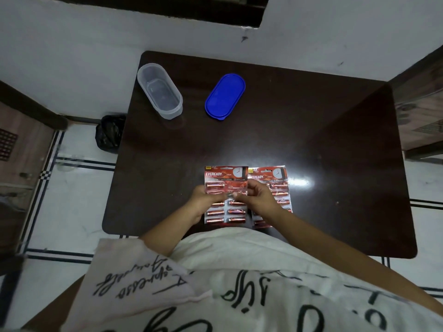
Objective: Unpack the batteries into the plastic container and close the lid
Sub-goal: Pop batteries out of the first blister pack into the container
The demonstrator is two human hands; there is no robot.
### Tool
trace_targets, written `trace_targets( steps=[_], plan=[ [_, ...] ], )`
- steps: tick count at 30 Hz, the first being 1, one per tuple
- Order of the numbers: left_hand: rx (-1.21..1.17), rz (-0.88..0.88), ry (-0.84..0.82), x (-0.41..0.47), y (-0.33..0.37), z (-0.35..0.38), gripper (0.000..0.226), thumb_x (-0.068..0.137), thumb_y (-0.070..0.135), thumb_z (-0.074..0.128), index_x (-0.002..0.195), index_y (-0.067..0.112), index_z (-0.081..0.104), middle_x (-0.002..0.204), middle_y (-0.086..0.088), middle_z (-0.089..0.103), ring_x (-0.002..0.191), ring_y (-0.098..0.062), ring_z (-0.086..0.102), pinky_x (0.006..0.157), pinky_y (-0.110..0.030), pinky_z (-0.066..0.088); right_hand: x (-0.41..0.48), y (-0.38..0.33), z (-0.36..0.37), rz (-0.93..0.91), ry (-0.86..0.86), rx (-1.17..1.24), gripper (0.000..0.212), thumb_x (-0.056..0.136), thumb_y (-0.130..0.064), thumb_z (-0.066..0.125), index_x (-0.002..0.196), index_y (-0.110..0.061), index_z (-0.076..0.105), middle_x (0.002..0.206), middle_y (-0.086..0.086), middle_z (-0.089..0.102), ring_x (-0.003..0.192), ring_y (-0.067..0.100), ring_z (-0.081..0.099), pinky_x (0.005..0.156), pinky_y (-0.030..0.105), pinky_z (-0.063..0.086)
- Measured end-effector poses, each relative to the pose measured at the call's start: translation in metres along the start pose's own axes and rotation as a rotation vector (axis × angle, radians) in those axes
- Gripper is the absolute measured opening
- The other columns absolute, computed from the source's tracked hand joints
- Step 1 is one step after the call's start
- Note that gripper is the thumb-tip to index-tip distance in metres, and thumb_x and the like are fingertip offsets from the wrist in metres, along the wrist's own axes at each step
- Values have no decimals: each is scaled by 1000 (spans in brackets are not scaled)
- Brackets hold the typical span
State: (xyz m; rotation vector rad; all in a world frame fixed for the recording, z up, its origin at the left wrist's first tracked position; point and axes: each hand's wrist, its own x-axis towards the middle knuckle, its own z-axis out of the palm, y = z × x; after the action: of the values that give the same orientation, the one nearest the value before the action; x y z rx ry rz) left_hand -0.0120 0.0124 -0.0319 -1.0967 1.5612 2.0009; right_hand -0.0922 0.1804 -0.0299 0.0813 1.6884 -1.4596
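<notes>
step: freeing a cell | my left hand (pixel 202 200) and right hand (pixel 257 196) both pinch the left battery pack (pixel 225 195), second pack (pixel 279 188) just right | container (pixel 159 91) and lid (pixel 225 97) far ahead, empty, open | next: pop one out, carry forward

"EVEREADY" in white on the red header of the left battery card (pixel 225 195), "3X" at its top edge, "EVEREADY" and "3X" again on the right battery card (pixel 275 185), black cursive lettering on the near white shirt (pixel 239 271), not legible
</notes>
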Motion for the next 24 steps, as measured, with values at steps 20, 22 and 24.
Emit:
trace_targets(
  steps=[20,22,24],
  plan=[
    [-94,50,209,-6,-4,23,24,69,4,84,89,10,73,88,-8,75,82,-22,72,76,-31,57,5,0,30,71,396,-352,25,78,-5,76,102,-11,73,93,1,76,82,15,71,81,35,61],
    [-102,32,218,-5,-3,24,26,68,3,84,91,8,73,89,-9,75,83,-25,72,79,-34,58,4,0,31,72,401,-354,24,78,-8,76,101,-13,73,91,-2,75,83,14,71,81,34,60],
    [-100,27,225,-4,-2,26,29,68,2,84,94,4,72,92,-12,74,84,-26,72,79,-34,58,4,-1,32,81,399,-345,23,79,-9,77,101,-14,73,89,-3,75,81,13,71,79,34,61]
  ],
)
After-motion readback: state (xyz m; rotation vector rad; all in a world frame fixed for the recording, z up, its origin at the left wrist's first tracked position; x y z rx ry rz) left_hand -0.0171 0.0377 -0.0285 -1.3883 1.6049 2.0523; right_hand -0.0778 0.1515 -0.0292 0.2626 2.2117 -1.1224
